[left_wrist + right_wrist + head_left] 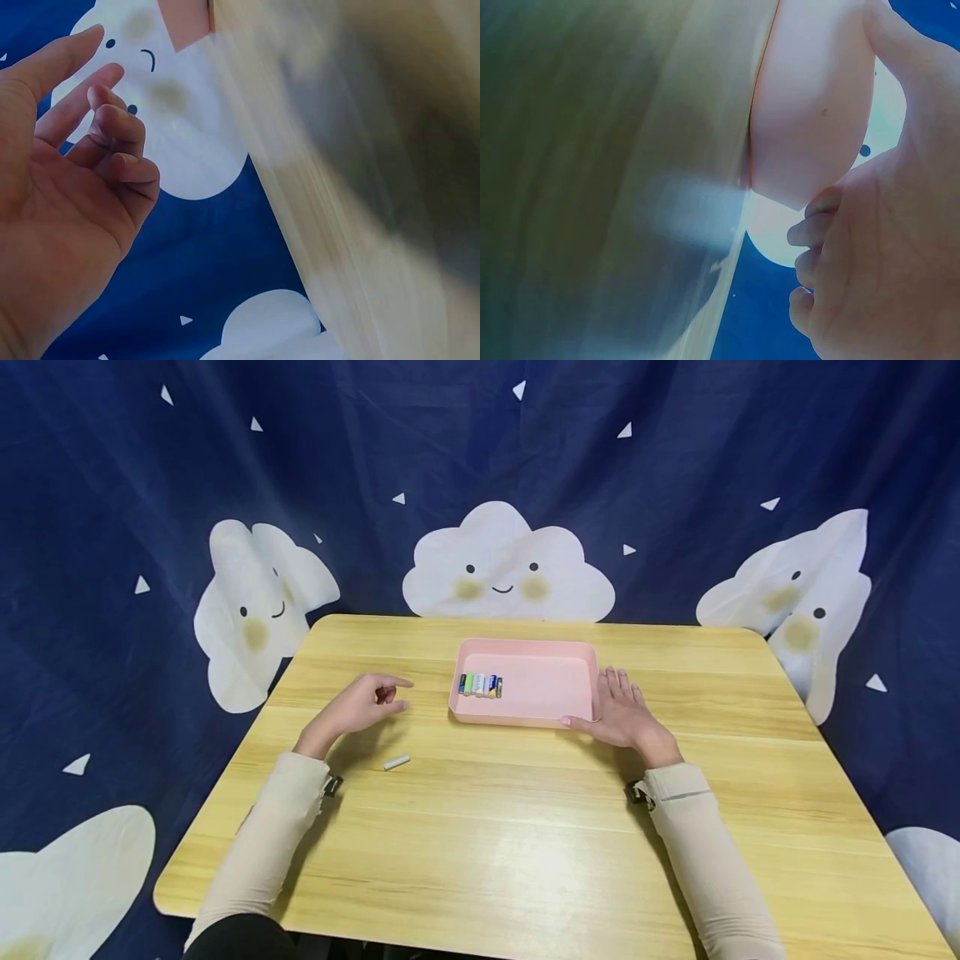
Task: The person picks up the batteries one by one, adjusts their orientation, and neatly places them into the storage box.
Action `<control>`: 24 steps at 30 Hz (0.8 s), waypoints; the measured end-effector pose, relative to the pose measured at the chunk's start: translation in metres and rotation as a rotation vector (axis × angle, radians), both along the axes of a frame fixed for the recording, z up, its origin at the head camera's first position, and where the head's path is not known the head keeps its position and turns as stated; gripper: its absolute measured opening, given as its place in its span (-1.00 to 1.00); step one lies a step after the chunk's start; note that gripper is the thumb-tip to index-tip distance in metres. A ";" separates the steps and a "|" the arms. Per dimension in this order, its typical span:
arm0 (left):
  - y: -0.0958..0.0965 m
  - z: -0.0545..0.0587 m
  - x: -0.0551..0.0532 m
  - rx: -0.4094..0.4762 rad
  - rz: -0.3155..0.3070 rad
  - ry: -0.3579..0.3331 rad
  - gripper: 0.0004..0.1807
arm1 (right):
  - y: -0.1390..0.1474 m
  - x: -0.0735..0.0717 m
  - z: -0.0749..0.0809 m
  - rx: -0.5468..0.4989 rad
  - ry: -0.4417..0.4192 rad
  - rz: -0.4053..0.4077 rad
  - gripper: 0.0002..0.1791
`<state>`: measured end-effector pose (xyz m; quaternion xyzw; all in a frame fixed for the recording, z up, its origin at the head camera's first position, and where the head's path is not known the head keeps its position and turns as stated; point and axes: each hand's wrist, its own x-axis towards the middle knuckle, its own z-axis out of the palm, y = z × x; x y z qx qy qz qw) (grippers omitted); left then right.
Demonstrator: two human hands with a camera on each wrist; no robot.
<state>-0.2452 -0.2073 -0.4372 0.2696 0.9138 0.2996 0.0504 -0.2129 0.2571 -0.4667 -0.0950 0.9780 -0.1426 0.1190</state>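
Note:
A shallow pink tray (540, 689) lies on the wooden table. Several small batteries (480, 685) with green, white, blue and dark wrappers stand side by side at its left end. My right hand (624, 714) touches the tray's right front corner, thumb along the front wall and fingers by the right side. In the right wrist view that hand (885, 247) is beside the tray's pink wall (814, 112). Left of the tray, my left hand (363, 703) hovers with nothing in it, index finger extended and the others loosely bent. A small white cylinder (397, 762) lies on the table nearby.
The light wooden table (495, 852) has rounded corners. Behind it and at its sides hangs a dark blue curtain (337, 452) printed with white clouds and triangles. Small dark devices are worn at both wrists, beside the pale sleeves (262, 835).

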 end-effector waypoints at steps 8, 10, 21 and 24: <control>-0.013 -0.010 0.023 -0.062 -0.049 -0.035 -0.57 | 0.000 -0.001 -0.001 0.000 0.002 0.007 0.40; -0.017 -0.013 0.027 -0.070 -0.061 -0.057 -0.57 | 0.000 -0.001 -0.002 -0.003 0.002 0.006 0.41; -0.027 -0.019 0.047 -0.139 -0.076 -0.194 -0.55 | 0.001 0.000 0.000 0.001 -0.004 0.006 0.40; -0.028 -0.021 0.052 -0.148 -0.087 -0.215 -0.54 | 0.001 0.000 0.000 -0.001 -0.006 0.005 0.40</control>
